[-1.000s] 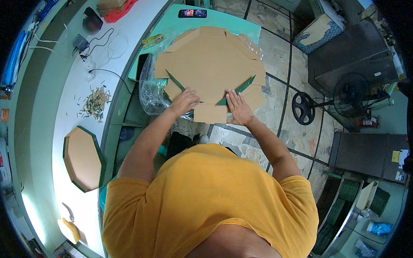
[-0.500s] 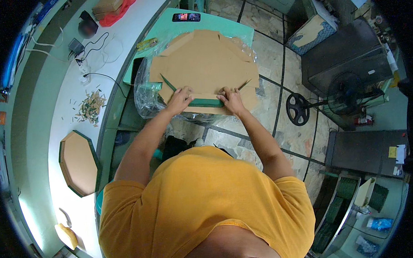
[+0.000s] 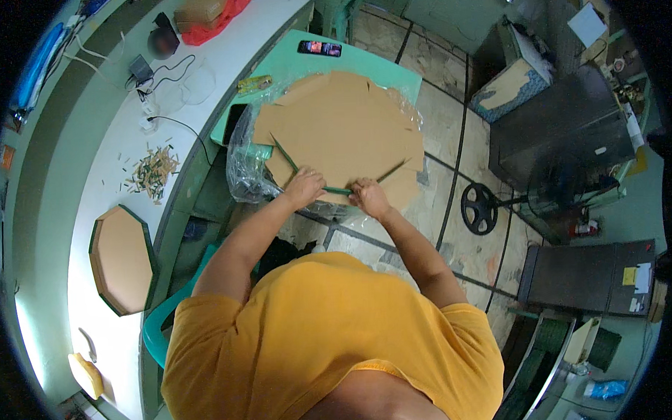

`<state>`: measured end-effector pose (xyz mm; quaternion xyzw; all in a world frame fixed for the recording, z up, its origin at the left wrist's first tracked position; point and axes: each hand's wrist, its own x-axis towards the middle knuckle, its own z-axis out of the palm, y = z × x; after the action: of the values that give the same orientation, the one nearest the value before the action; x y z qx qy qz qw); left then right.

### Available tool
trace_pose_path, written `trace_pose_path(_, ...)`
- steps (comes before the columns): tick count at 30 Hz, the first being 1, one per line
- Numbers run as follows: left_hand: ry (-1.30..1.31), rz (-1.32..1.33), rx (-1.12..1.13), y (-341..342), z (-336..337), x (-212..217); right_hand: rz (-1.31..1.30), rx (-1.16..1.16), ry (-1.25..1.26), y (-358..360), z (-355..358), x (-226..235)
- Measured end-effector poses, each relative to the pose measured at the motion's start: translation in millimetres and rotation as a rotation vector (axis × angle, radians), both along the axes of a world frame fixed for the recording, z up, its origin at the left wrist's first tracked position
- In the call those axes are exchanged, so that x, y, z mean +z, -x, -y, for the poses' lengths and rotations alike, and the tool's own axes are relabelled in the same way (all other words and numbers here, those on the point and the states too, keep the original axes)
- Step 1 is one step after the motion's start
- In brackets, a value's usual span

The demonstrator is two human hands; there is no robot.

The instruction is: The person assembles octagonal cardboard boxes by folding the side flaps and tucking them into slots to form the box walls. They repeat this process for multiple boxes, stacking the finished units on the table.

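— So where are the hands sitting right now?

— Both are working at the near edge of the brown cardboard sheet [image 3: 344, 128], which is lying on the small green table [image 3: 379, 64] in front of the person. The left hand [image 3: 304, 187] is curling closed around the edge where a green strip [image 3: 282, 152] is running along it; the right hand [image 3: 369, 198] is pinching the same edge just beside it, fingers closed on the card.

— Is the card sitting flat?

— Mostly, though its near flap is folding up toward the hands (the fisheye is bending things, so I cannot tell how steeply). Clear plastic wrap [image 3: 244, 172] is bunching under its left side.

— How far along does it look?

— I'm judging it as midway. Green edging is showing on two angled sides near the hands, while the far sides are looking bare. A finished-looking octagon tray [image 3: 121, 258] with a full green rim is resting on the long white bench [image 3: 198, 89] to the left, well apart from the work.

— Anything else around?

— Small green and tan offcuts [image 3: 151, 172] are lying on that bench, and a phone [image 3: 320, 48] is lying at the table's far edge.
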<state>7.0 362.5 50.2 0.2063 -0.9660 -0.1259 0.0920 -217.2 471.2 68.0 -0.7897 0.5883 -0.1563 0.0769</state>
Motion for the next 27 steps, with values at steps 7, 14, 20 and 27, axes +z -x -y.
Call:
trace_pose_path(7,0.104,-0.309,0.093,-15,5,107,0.142,0.012,0.018,0,12,60)
trace_pose_path(14,-0.953,0.06,0.196,-46,-59,164,0.185,0.074,-0.079,-30,-6,173)
trace_pose_path(20,-1.913,-0.958,0.613,-2,-73,137,-0.14,0.047,0.099,-66,-17,176)
trace_pose_path(27,-1.513,-1.098,0.777,7,7,105,-0.038,-0.314,0.585,-17,-22,193)
